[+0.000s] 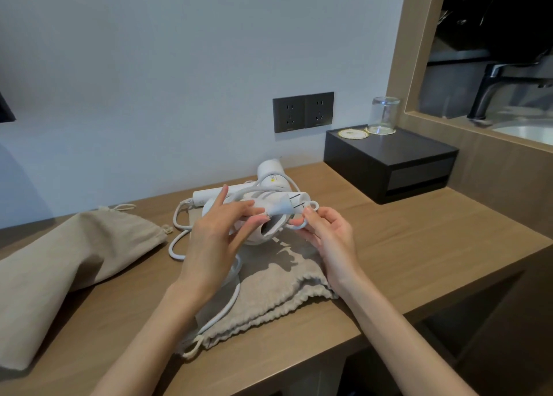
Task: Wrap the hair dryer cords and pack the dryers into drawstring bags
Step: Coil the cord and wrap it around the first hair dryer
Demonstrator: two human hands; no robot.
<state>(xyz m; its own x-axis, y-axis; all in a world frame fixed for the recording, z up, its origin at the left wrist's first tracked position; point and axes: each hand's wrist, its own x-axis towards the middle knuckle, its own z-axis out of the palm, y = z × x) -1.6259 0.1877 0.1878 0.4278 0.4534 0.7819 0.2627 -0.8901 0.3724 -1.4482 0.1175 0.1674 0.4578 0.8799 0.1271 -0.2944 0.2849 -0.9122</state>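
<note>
Cord [233, 298] is held at two points over the near dryer [254, 237]. Its plug [278, 208] is pinched between the thumb and fingertips of the left hand [215, 237], and a small loop is pinched by the right hand [326, 231] just to the right. The grip on both ends appears chosen so that the loose lead can be kept taut and wound; the wrapping step is judged to be barely begun, since a long run of cord trails toward the near edge of the desk [419, 246].

The near dryer is placed over the open-mouthed near bag [284, 291], probably so that it can be slipped in once wrapped; whether it rests on the cloth cannot be told. A second dryer [270, 175] lies just behind it by the wall, with slack cord looped at its left. A second bag [74, 246] is laid out at the left, well apart, presumably reserved for that dryer. At the far right a black box [389, 168] carries an upturned glass [384, 115].
</note>
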